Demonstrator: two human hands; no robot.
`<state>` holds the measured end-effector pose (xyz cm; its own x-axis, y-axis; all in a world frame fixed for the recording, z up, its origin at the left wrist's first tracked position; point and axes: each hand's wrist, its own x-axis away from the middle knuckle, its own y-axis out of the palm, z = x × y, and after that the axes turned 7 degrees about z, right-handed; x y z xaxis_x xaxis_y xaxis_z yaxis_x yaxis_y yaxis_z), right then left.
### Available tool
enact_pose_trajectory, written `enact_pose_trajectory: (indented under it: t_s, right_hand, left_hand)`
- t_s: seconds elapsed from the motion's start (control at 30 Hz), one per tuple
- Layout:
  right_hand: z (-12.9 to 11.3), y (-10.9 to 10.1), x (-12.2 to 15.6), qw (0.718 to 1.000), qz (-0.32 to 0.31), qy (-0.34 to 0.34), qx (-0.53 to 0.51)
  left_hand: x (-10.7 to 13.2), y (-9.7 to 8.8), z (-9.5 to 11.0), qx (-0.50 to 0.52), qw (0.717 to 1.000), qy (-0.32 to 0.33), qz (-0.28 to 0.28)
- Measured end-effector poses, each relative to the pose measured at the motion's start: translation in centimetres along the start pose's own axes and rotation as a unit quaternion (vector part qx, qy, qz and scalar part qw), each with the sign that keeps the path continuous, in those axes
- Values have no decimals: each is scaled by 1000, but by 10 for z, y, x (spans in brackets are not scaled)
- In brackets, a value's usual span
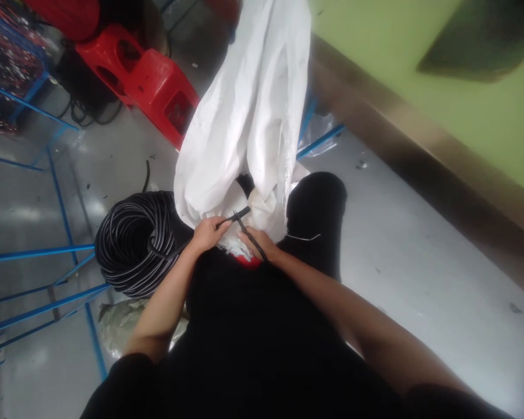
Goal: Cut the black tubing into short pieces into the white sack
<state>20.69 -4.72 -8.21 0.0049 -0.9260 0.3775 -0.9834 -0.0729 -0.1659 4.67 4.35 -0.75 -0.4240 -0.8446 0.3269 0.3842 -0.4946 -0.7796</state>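
Your left hand [207, 233] pinches one black cable piece [234, 217] between thumb and fingers, and your right hand [257, 243] is closed around a second black strand [254, 240] that crosses the first just in front of your lap, against the foot of the white sack [248, 116].

At far left, blue metal racks [56, 174] stand on a smooth, glossy grey floor [419, 262] that throws back pale reflections. Behind them lie red plastic stools [144, 75], tipped on their sides. A large coil of black ribbed cable [135, 238] rests on the floor just beside your left wrist. The sack hangs in soft, crumpled folds down the middle. To the right of it your knee, in black cloth, rises from the floor. Beyond that runs a brown skirting board [419, 151] under a flat green wall [463, 87].

Both forearms are bare and reach forward from black sleeves, the elbows wide and the wrists drawn close together, knuckles up.
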Motion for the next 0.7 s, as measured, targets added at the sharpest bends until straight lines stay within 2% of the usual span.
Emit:
enact_pose_trajectory:
  t_s: [0.13, 0.33, 0.5, 0.6, 0.7]
  right_hand:
    - [1, 0, -1, 998, 32, -24, 42]
    - [0, 0, -3, 998, 41, -19, 38]
    - [-5, -2, -4, 994, -16, 75, -77]
    - [-7, -4, -4, 985, -41, 60, -157]
    - [-10, -7, -2, 982, -43, 44, -178]
  left_hand:
    - [-3, 2, -6, 22, 1000, -5, -5]
    - [-1, 1, -17, 35, 999, -28, 2]
    - [5, 7, -14, 37, 999, -22, -7]
    - [11, 14, -4, 20, 999, 11, -27]
    - [19, 16, 0, 15, 998, 35, -47]
